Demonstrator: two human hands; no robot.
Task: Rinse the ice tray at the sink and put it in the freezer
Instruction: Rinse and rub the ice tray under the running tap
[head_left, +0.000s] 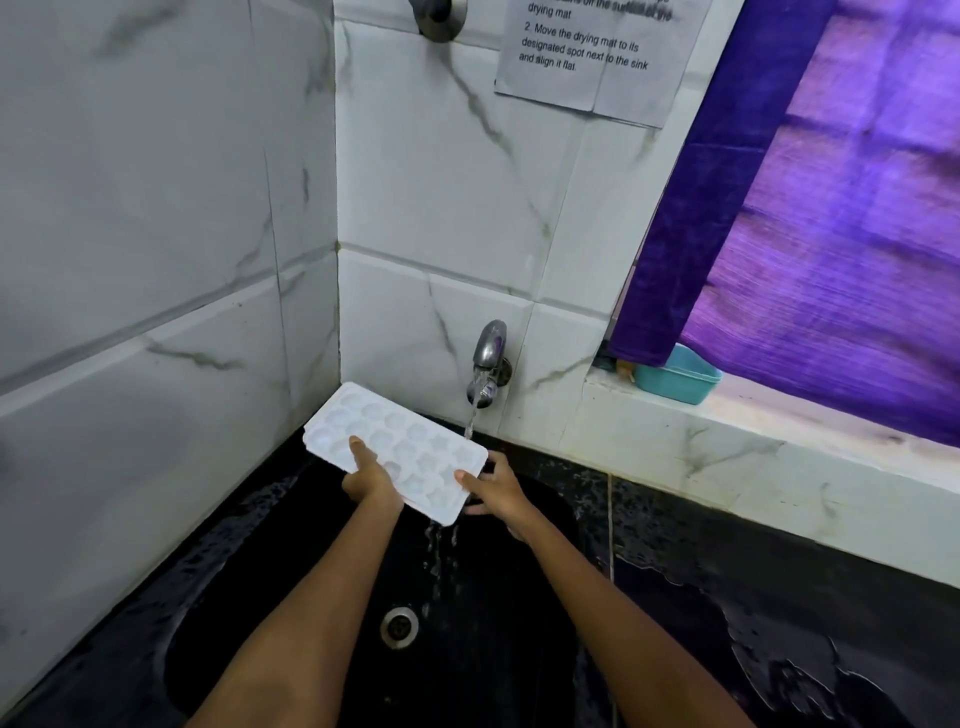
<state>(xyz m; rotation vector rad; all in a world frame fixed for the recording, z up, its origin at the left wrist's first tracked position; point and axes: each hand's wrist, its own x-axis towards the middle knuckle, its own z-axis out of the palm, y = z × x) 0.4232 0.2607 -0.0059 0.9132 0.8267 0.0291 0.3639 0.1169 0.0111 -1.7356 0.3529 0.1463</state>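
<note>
A white ice tray is held over the black sink, just below and to the left of the tap, and is tilted so that its near right corner hangs lowest. Its rows of round pockets are turned upward; whether water is lying in them cannot be told, but water is seen dripping from the low corner into the sink. The tray is gripped along its near edge by the left hand, with the thumb laid on top among the pockets and the fingers hidden beneath. Its right end is grasped by the right hand, the thumb pressed on the upper rim and the fingers curled under it. A thin stream of water is let fall from the tap onto the far right edge of the tray. A round metal drain is set in the sink floor, well below the tap, and the dark counter to the right of the tap is marked with wet patches. White marbled tiles are laid on the walls behind and to the left of the tap. A printed paper notice is stuck high above the tap. To the right of the tap, a small teal tub is set on a tiled ledge, its contents not visible, partly under a purple curtain.
</note>
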